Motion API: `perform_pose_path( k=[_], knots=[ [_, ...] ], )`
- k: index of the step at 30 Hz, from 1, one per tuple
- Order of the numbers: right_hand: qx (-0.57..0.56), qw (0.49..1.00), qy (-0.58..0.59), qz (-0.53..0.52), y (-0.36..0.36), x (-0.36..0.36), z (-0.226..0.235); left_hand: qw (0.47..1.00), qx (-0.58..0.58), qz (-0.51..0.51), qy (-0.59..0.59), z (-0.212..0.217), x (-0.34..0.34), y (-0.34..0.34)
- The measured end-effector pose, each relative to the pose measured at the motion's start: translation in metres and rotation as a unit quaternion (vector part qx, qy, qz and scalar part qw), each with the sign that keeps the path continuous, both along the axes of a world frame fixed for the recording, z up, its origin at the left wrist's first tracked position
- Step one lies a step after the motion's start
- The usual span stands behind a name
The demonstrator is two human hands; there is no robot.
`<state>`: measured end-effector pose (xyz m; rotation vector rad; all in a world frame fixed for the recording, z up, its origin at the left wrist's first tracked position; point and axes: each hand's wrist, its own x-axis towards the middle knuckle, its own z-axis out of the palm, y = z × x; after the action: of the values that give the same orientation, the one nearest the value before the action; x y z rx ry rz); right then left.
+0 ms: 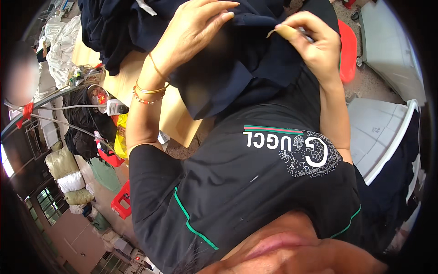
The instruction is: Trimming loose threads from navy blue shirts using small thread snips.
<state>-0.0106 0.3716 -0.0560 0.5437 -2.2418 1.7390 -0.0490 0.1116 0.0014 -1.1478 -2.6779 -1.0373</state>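
A dark navy garment (269, 59) is spread over my lap and the table edge, with folds hanging toward me. My left hand (194, 27) is over its left part, thumb and forefinger stretched out to the right with a small gap between them. Bangles and a beaded bracelet circle that wrist. Across from it, my right hand (315, 43) is closed at the garment's right side, fingertips pinched together. A thin pale strip (270, 33) sticks out at those fingertips. Something small and dark shows between the fingers, too little to name.
More dark cloth (123, 32) is heaped on the wooden table (175, 116). White cloth (64, 45) lies farther left. A red stool (347, 50) and a pale grey bin (376, 132) stand to the right. Cables (68, 106) cross at left near a yellow bag (120, 134).
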Motion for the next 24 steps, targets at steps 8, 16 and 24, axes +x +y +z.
perform_pose_path(
  k=[8, 16, 24],
  knots=[
    [0.004, 0.98, 0.198, -0.018, 0.026, 0.033, 0.048, 0.923, 0.251, -0.288, -0.037, 0.015, -0.017, 0.04],
    [0.085, 0.986, 0.138, -0.034, 0.019, 0.009, 0.002, 0.927, 0.192, 0.003, -0.322, -0.031, -0.006, 0.011],
    [0.103, 0.99, 0.092, 0.028, -0.006, 0.008, 0.036, 0.903, 0.262, 0.031, -0.339, -0.045, -0.007, 0.008]
  ],
)
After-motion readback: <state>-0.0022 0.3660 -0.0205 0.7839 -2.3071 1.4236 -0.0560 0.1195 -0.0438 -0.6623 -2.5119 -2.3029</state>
